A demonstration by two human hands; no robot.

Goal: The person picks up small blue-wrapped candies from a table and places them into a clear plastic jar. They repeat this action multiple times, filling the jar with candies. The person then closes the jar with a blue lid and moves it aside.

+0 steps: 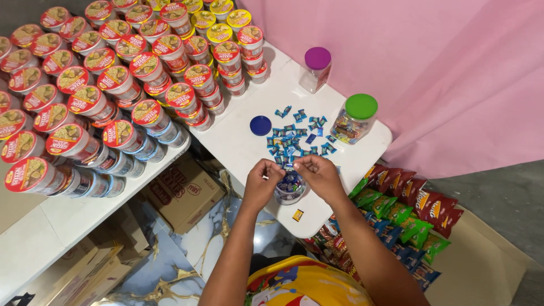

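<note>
Nearest us, our left hand point(262, 182) and right hand point(321, 174) meet over a small clear jar point(290, 188) at the front edge of the white table point(238, 141). Both hands have their fingertips pinched together at the jar's open mouth, seemingly on a small blue sweet too tiny to make out. We see blue wrapped sweets inside the jar. Just behind it, loose blue wrapped candies point(298, 136) lie scattered, with a dark blue lid point(260, 125) beside them. Farther back we see a green-lidded jar point(355, 118) holding mixed wrapped sweets, and a purple-lidded jar point(315, 69) that looks empty. One yellow wrapped sweet point(297, 215) lies alone near the table edge.
</note>
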